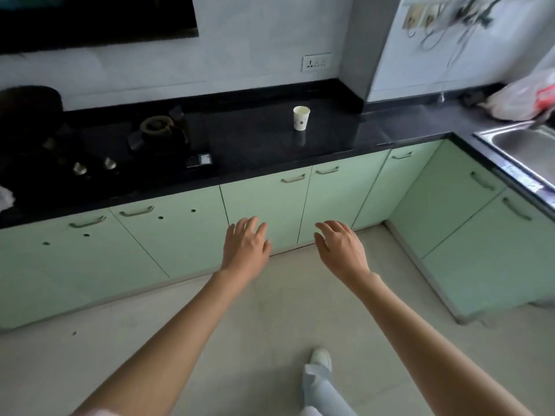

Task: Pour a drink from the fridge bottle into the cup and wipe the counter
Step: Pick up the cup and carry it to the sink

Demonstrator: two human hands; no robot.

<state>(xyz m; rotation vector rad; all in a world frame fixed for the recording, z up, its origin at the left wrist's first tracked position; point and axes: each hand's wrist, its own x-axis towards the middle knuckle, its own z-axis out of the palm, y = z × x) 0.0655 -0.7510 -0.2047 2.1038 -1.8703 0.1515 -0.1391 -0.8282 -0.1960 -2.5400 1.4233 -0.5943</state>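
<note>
A white paper cup [301, 118] stands upright on the black counter [258, 139], right of the hob and well back from the front edge. My left hand [246, 244] and my right hand [339, 244] are stretched out in front of me, side by side, fingers spread and relaxed, holding nothing. Both hang in the air before the green cabinet doors, below the counter and nearer to me than the cup. No bottle, fridge or cloth is in view.
A black gas hob [99, 145] fills the counter's left part. A steel sink [522, 148] sits at the right, with a plastic bag [522, 97] behind it. Green cabinets [264, 211] run under the counter. Pale floor lies below, with my foot [320, 360] on it.
</note>
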